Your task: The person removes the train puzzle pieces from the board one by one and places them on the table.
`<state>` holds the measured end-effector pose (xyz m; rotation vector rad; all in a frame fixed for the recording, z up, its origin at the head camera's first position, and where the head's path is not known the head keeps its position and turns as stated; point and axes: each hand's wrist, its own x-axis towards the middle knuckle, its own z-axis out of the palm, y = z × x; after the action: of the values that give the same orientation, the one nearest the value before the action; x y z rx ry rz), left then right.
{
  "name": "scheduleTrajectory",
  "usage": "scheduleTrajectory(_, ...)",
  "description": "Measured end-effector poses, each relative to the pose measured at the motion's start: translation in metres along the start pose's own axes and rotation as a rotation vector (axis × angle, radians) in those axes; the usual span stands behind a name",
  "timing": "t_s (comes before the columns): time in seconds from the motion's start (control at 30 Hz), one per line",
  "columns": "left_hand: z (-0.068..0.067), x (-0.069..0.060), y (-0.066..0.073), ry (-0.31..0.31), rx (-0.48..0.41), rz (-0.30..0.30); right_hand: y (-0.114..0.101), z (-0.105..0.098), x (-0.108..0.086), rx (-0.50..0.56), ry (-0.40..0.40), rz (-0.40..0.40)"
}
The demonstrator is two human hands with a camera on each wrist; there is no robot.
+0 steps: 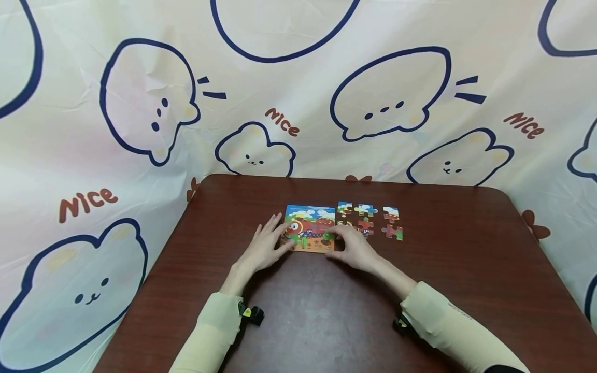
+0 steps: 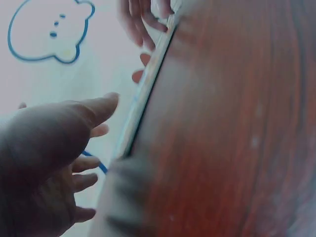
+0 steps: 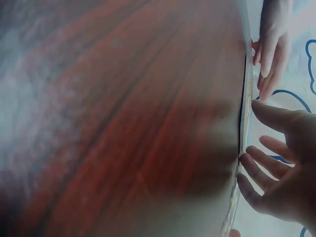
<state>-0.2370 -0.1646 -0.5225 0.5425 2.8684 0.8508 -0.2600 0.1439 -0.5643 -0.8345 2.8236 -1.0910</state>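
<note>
A picture puzzle board (image 1: 310,228) lies flat on the table, showing a red figure under a blue sky with clouds. At its left edge is my left hand (image 1: 263,247), fingers spread and thumb near the lower left corner. My right hand (image 1: 356,248) is at the right edge, with thumb and fingers apart and the fingertips at the board's side. The left wrist view shows the left thumb (image 2: 101,108) held out straight beside the thin board edge. In the right wrist view the right fingers (image 3: 269,168) look relaxed along that edge.
Several loose jigsaw pieces lie right of the board, among them a cloud piece (image 1: 391,213) and a red and green piece (image 1: 393,232). The brown table (image 1: 308,321) has rounded far corners. Behind it hangs a pale cloth (image 1: 317,103) with cartoon outlines.
</note>
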Motion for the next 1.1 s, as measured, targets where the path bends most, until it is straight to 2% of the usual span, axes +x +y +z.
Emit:
scheduleTrajectory(0.07,0.009,0.002,-0.007,0.0,0.013,0.074,0.007,0.005,0.002,-0.024,-0.015,-0.013)
scheduleTrajectory(0.1,0.011,0.001,-0.006,-0.013,0.013,0.098,0.009,0.007,0.003,-0.042,-0.023,-0.014)
scheduleTrajectory(0.23,0.017,-0.006,-0.003,-0.066,0.032,0.145,0.01,0.01,0.005,-0.111,-0.02,-0.031)
scheduleTrajectory(0.4,0.011,-0.015,0.014,-0.101,0.066,0.137,-0.003,0.005,0.005,-0.113,-0.007,-0.056)
scheduleTrajectory(0.5,0.01,-0.018,0.016,-0.102,0.092,0.142,-0.011,0.0,0.006,-0.092,-0.003,-0.058)
scheduleTrajectory(0.7,0.004,-0.022,0.025,-0.133,0.11,0.104,-0.02,-0.004,0.011,-0.052,-0.044,0.007)
scheduleTrajectory(0.87,0.005,-0.021,0.027,-0.144,0.147,0.077,-0.042,-0.017,0.011,-0.008,-0.097,0.099)
scheduleTrajectory(1.1,0.005,-0.022,0.027,-0.134,0.143,0.077,-0.041,-0.018,0.013,0.017,-0.121,0.155)
